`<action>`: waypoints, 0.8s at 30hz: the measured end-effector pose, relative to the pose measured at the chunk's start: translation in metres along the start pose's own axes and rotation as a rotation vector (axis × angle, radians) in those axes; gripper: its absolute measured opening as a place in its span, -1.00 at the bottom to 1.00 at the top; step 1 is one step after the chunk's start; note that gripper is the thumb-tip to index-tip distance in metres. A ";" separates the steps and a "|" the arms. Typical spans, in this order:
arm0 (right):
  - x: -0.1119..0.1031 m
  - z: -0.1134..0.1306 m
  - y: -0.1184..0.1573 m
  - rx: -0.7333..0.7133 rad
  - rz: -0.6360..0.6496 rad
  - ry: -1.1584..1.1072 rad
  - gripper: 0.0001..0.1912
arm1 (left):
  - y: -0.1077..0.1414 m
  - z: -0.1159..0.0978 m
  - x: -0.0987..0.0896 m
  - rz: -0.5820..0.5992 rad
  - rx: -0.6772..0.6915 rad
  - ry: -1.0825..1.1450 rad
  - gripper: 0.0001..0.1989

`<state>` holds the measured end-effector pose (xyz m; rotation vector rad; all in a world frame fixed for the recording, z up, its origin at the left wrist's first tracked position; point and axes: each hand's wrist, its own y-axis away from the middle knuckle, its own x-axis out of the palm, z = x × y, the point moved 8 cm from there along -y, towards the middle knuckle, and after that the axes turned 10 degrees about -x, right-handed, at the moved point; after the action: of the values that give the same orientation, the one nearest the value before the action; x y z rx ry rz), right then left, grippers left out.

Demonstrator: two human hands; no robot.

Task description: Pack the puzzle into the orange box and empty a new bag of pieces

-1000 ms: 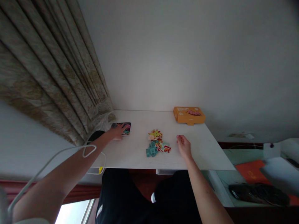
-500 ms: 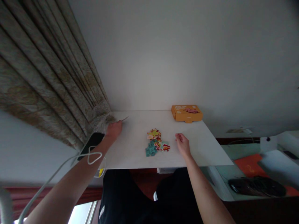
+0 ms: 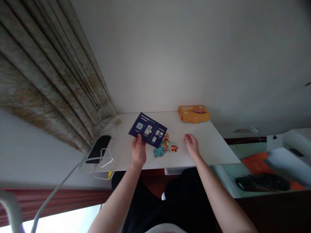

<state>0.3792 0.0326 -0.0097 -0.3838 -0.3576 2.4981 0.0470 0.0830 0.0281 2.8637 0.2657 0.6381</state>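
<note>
My left hand (image 3: 139,152) grips the lower edge of a dark blue printed leaflet card (image 3: 147,130), holding it tilted just above the white table. The card's far corner overlaps a small heap of colourful cardboard puzzle pieces (image 3: 165,146), partly hiding it. My right hand (image 3: 191,145) hovers to the right of the heap, fingers loosely curled, holding nothing. An orange cardboard box (image 3: 193,114) lies at the table's back edge, beyond my right hand.
A black phone (image 3: 98,149) and a looped white cable (image 3: 106,161) lie by the table's left corner. A patterned curtain (image 3: 53,81) hangs on the left. Beyond the table's right edge, a dark object (image 3: 262,182) sits on an orange mat (image 3: 255,163).
My left hand has lifted the dark blue card from the table's far left and brought it over toward the puzzle pieces, showing its printed face. My right hand has barely moved.
</note>
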 end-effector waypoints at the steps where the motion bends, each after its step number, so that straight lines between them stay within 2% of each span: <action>1: 0.001 0.012 0.003 -0.037 -0.017 0.013 -0.40 | 0.007 0.009 0.002 0.021 -0.065 0.044 -0.66; 4: 0.014 0.068 0.023 -0.284 0.044 0.107 -0.58 | 0.025 0.026 0.008 0.085 -0.190 0.120 -0.64; 8: 0.048 0.148 0.065 -0.627 0.251 0.164 -0.82 | 0.043 0.029 0.017 0.183 -0.213 0.142 -0.60; 10: 0.065 0.171 0.082 -0.709 0.341 0.233 -0.76 | 0.052 0.029 0.020 0.218 -0.217 0.127 -0.58; 13: 0.083 0.182 0.094 -0.736 0.430 0.336 -0.60 | 0.062 0.029 0.020 0.241 -0.231 0.128 -0.59; 16: 0.087 0.184 0.095 -0.732 0.457 0.372 -0.53 | 0.070 0.030 0.019 0.276 -0.265 0.159 -0.62; 24: 0.073 0.203 0.098 -0.672 0.512 0.288 -0.66 | 0.087 0.011 0.024 0.426 -0.225 0.198 -0.54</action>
<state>0.2017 -0.0370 0.1307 -1.2165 -1.0954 2.6765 0.0848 0.0022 0.0480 2.6518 -0.3778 0.9588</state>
